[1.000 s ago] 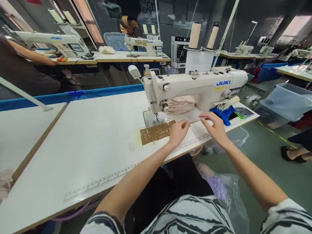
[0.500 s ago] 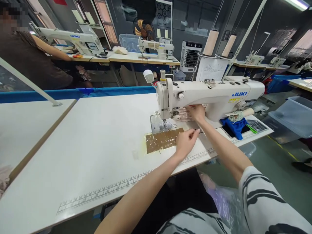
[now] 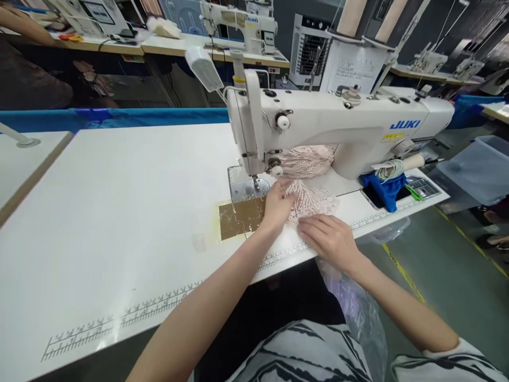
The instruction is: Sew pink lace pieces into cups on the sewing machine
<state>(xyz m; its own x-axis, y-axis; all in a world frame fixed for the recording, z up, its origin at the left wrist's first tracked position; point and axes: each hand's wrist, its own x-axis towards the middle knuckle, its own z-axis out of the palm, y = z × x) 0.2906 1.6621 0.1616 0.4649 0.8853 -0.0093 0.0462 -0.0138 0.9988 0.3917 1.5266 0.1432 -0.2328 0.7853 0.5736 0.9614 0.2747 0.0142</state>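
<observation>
Pinching pale lace (image 3: 314, 204) with left hand (image 3: 276, 204), flattening it under a loose, open right hand (image 3: 334, 241), prob to dodge bunching near the needle plate (image 3: 240, 190) just past the left.

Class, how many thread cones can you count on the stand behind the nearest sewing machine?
2. The left cone stands above the printed sheet; the right cone is beside it, near the slanted pole. The top edge crops both, so others may be hidden.
</observation>
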